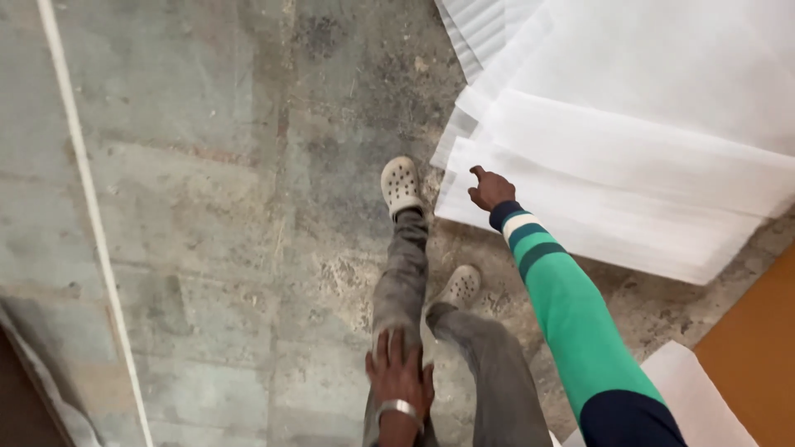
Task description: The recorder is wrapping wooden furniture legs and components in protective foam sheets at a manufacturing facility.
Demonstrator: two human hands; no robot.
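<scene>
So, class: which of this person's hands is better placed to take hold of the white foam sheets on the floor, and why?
Probably the right hand: its arm is stretched out and its fingers hover at the near edge of the white foam sheets. The left hand rests flat on the left thigh, well away from them.

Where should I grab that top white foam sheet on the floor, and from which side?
Take the top foam sheet at its near left corner, coming from the bare concrete floor side, where the right hand already reaches. The stacked sheets fan out there, so each edge shows separately and fingers could probably slip under just one. The left hand rests on the thigh.
</scene>
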